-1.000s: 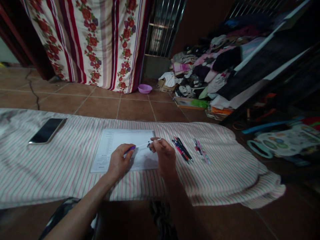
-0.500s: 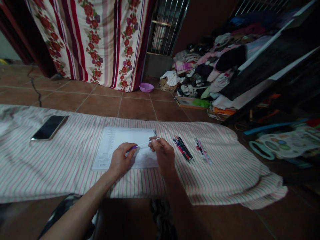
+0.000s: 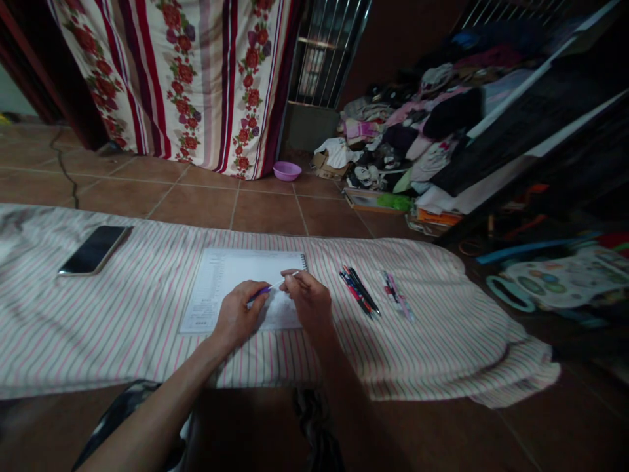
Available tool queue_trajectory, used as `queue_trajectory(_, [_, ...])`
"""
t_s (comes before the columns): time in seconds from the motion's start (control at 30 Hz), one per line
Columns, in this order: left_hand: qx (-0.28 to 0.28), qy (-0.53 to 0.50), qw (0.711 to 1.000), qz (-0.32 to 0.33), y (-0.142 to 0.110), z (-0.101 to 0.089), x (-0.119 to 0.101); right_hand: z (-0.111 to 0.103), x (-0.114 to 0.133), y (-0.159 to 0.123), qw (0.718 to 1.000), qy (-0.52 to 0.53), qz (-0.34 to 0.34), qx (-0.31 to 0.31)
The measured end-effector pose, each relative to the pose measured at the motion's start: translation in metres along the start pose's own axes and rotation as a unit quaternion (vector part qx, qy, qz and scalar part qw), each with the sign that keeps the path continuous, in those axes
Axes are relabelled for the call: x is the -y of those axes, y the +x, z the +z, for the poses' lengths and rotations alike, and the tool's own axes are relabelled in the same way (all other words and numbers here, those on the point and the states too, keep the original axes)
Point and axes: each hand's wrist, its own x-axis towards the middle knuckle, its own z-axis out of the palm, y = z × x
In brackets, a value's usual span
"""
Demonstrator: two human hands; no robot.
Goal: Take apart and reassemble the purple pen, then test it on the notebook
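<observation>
The left hand (image 3: pixel 238 311) pinches a purple piece (image 3: pixel 259 294), which looks like part of a pen, between its thumb and fingers. The right hand (image 3: pixel 310 300) pinches a thin white stick (image 3: pixel 277 285) with its fingertips. So both hands have narrow, closed fingers, and each one holds something.

The purple piece is above the pad (image 3: pixel 236 267), a bit right of the pad's middle. It is long and thin. It slants, with its low end in the left hand and its other end pointing toward the right hand and the pad's ring edge. The left hand is the nearer one to it.

The white stick lies to the right of the purple piece, on nearly the same slanted line. One end points at the purple piece, and the other sticks up past the right fingers toward the pad's ring edge. The two look like they meet, but I cannot tell if the stick goes inside.

Farther out, a bunch of pens (image 3: pixel 360 292) lies just right of the pad, and some pink and white pens (image 3: pixel 397 298) lie farther right. A phone (image 3: pixel 94 250) lies well to the left of the pad. All of these are on a striped cloth (image 3: pixel 142 314).
</observation>
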Motion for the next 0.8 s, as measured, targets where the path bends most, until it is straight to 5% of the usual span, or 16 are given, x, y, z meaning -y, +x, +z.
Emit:
queue_trajectory(0.53, [0.008, -0.068, 0.997, -0.038, 0.0, -0.004, -0.006, 0.013, -0.003, -0.004, 0.996, -0.038, 0.004, 0.083])
queue_trajectory(0.8, [-0.01, -0.093, 0.994, -0.053, 0.0, -0.003, -0.003, 0.013, -0.008, -0.003, 0.999, -0.004, 0.01, 0.051])
